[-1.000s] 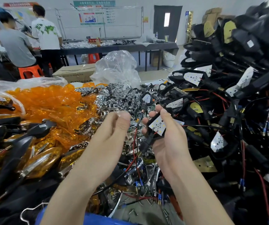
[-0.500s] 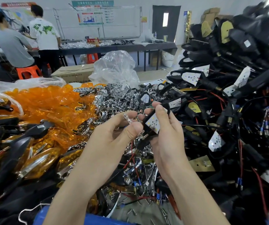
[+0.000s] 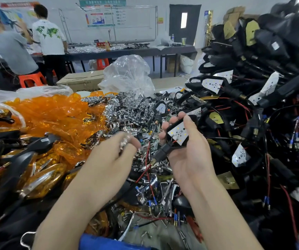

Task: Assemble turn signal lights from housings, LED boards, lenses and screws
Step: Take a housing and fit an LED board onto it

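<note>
My right hand (image 3: 188,152) grips a black turn signal housing (image 3: 165,149) with a white LED board (image 3: 178,133) seated in it; thumb lies over the board's right edge, and red and black wires trail down from the stem. My left hand (image 3: 112,159), blurred by motion, pinches a small shiny chrome reflector piece (image 3: 124,141) between its fingertips, a little left of the housing and apart from it.
Orange lenses (image 3: 55,114) are heaped at the left, chrome reflectors (image 3: 127,109) in the middle, wired black housings (image 3: 253,87) stacked high at the right. Finished lights (image 3: 28,170) lie at the near left. Loose screws (image 3: 145,233) sit near the front. Two people stand at a far table.
My left hand has drawn back to the left and down from the housing, still with the chrome piece. My right hand has tilted the housing so the LED board faces up.
</note>
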### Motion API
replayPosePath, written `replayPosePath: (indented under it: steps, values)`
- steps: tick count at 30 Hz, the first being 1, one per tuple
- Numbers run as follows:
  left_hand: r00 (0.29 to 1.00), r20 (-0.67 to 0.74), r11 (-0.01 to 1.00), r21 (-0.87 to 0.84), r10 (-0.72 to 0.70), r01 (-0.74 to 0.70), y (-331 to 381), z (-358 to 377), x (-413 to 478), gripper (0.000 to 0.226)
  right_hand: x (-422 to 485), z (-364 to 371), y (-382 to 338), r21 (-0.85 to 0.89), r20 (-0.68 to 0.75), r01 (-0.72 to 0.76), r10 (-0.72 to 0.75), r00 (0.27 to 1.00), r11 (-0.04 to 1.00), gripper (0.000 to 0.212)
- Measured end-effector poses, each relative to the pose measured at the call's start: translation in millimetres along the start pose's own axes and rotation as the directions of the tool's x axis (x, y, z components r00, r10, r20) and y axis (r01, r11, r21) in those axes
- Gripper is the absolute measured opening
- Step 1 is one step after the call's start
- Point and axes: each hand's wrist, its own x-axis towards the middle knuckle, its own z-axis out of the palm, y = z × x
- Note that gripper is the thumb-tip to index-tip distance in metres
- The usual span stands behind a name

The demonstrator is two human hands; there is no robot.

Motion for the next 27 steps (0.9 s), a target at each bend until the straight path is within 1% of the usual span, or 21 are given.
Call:
replayPosePath:
  steps: [1,3,6,9,12,14,17,20,21,25,27]
  values:
    - [0.997,0.067,0.995,0.092,0.025,-0.031,2,1,-2,0.028,0,0,0,0.004,-0.007,0.002,-0.002,1.0,1.0,0.019]
    - [0.991,0.122,0.98,0.186,0.051,-0.073,7,3,-3,0.032,1,-1,0,-0.002,-0.02,0.006,-0.006,1.0,1.0,0.019]
    - [0.988,0.14,0.959,0.265,0.069,-0.105,13,6,-2,0.028,1,-2,0,-0.009,-0.021,0.007,-0.007,1.0,1.0,0.018]
    - [0.989,0.128,0.952,0.287,0.069,-0.104,12,10,-2,0.023,0,-3,0,-0.005,-0.023,0.011,-0.011,1.0,1.0,0.018]
    - [0.99,0.122,0.936,0.337,0.064,-0.102,11,14,-2,0.027,1,-3,2,-0.019,-0.022,0.026,-0.027,0.999,0.999,0.018]
    - [0.989,0.127,0.935,0.334,0.078,-0.116,11,15,-2,0.03,1,-4,4,-0.044,-0.013,0.044,-0.044,0.999,0.998,0.018]
    - [0.987,0.115,0.961,0.241,0.112,-0.137,9,13,-4,0.02,0,-4,7,-0.067,-0.004,0.04,-0.04,0.999,0.997,0.017]
    - [0.987,0.088,0.966,0.214,0.131,-0.147,6,12,-4,0.024,1,-5,7,-0.06,0.019,0.026,-0.025,0.999,0.998,0.017]
    - [0.988,0.073,0.966,0.212,0.137,-0.15,6,12,-3,0.025,1,-5,7,-0.06,0.031,0.026,-0.024,0.999,0.998,0.017]
    - [0.986,-0.004,0.955,0.25,0.167,-0.161,2,9,1,0.012,1,-5,7,-0.114,0.085,-0.003,0.012,0.996,0.994,0.017]
    - [0.987,-0.013,0.943,0.299,0.159,-0.148,-3,8,2,0.014,0,-7,8,-0.173,0.112,-0.035,0.055,0.992,0.984,0.017]
